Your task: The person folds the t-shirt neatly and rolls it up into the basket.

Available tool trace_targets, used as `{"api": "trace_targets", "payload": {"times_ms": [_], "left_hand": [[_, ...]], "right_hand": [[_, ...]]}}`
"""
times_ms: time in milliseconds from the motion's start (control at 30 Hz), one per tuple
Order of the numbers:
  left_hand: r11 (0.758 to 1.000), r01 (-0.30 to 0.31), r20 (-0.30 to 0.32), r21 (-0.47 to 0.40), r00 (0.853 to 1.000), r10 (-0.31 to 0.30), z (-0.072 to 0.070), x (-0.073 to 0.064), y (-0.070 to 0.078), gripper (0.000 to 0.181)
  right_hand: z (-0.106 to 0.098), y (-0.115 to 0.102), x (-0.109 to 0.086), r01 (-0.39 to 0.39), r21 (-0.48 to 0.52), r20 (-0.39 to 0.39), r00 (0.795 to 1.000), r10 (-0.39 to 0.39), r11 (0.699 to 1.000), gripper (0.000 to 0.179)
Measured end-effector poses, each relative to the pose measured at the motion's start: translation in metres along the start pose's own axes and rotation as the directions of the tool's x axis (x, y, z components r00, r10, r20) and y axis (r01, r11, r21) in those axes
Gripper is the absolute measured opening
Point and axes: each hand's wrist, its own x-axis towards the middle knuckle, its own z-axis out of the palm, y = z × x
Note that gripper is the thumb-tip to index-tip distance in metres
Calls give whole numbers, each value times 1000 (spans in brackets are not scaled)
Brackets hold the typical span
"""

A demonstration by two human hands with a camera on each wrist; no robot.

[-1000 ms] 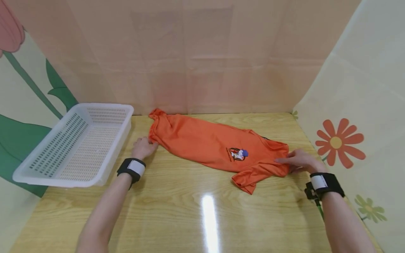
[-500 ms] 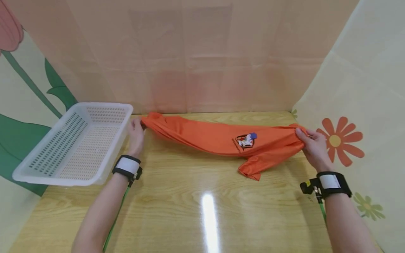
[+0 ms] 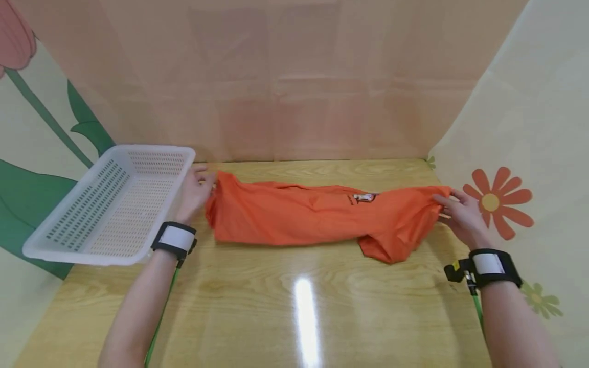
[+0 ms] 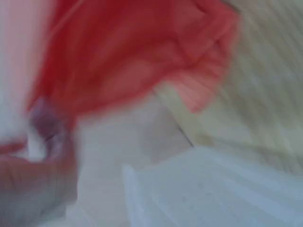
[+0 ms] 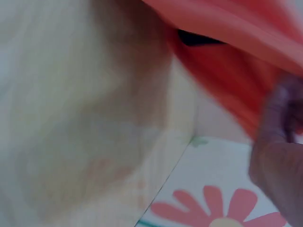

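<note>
An orange short-sleeved T-shirt (image 3: 294, 214) is stretched sideways between the hands, its body lifted and sagging in the middle. A small printed picture shows near its upper edge, partly folded out of sight. My left hand (image 3: 195, 194) pinches the hem end, close beside the basket; in the left wrist view the shirt (image 4: 128, 52) is blurred, hanging from the fingers. My right hand (image 3: 465, 214) grips the collar and shoulder end, thumb on the near side. One sleeve droops toward the table by the right hand. In the right wrist view a dark patch shows inside the shirt (image 5: 227, 61).
A white perforated plastic basket (image 3: 152, 204) stands on the left of the wooden table (image 3: 257, 306), right by my left forearm. A pinkish sheet (image 3: 303, 82) closes off the back. Flower-printed panels (image 3: 511, 128) flank both sides.
The shirt lay flat, then both hands took hold of its ends and raised it. Its front has since billowed and turned, so the print sits higher and is partly folded away.
</note>
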Motion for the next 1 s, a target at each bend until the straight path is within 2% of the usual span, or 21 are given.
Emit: {"api": "trace_targets", "payload": {"times_ms": [33, 67, 133, 200, 233, 300, 367, 433, 467, 533, 667, 767, 800, 867, 933, 1000], "left_hand": [[996, -10, 87, 90, 996, 2, 0, -2, -6, 36], [981, -34, 155, 189, 988, 4, 1, -4, -12, 40], [932, -97, 249, 350, 968, 7, 1, -8, -23, 39], [891, -128, 334, 436, 942, -28, 0, -13, -30, 32], [873, -143, 375, 467, 926, -49, -2, -16, -34, 27], [841, -165, 456, 515, 884, -106, -5, -22, -38, 29], [826, -164, 524, 539, 833, -176, -8, -28, -41, 42], [818, -155, 565, 553, 791, -232, -8, -33, -45, 52], [815, -149, 575, 561, 778, -254, -8, -35, -46, 53], [820, -126, 584, 558, 762, -280, -7, -38, -49, 52], [831, -115, 603, 544, 742, -292, -3, -43, -51, 50], [841, -107, 625, 530, 720, -302, -3, -45, -51, 49], [851, -91, 627, 518, 716, -306, -3, -45, -51, 46], [892, -44, 641, 449, 712, -288, -6, -44, -48, 39], [937, 52, 636, 346, 721, -275, -8, -41, -44, 29], [967, 159, 620, 199, 744, -250, -11, -39, -39, 25]], "right_hand": [[-3, 4, 1, -41, -159, 7, 999, 43, 986, 39], [-5, 8, 2, -63, -303, 7, 998, 69, 951, 48], [-7, 14, 2, -91, -524, -14, 995, 98, 847, 63], [-11, 20, 1, -116, -656, -42, 992, 117, 746, 74], [-14, 21, 0, -133, -690, -54, 990, 132, 711, 77], [-18, 24, -1, -166, -723, -60, 982, 178, 670, 83], [-23, 26, -2, -191, -730, -53, 973, 224, 656, 87], [-25, 27, -4, -187, -741, -23, 967, 254, 645, 88], [-25, 28, -4, -180, -739, -7, 965, 261, 649, 87], [-24, 29, -5, -158, -744, 23, 965, 262, 649, 82], [-21, 33, -3, -117, -732, 79, 964, 254, 671, 58], [-19, 34, -1, -114, -728, 90, 962, 259, 676, 46], [-19, 33, 0, -120, -730, 86, 961, 264, 673, 46], [-20, 31, 0, -144, -730, 63, 959, 275, 668, 53], [-21, 29, 0, -171, -725, 34, 959, 283, 667, 61], [-24, 25, 0, -192, -705, 15, 959, 285, 682, 63]]}}
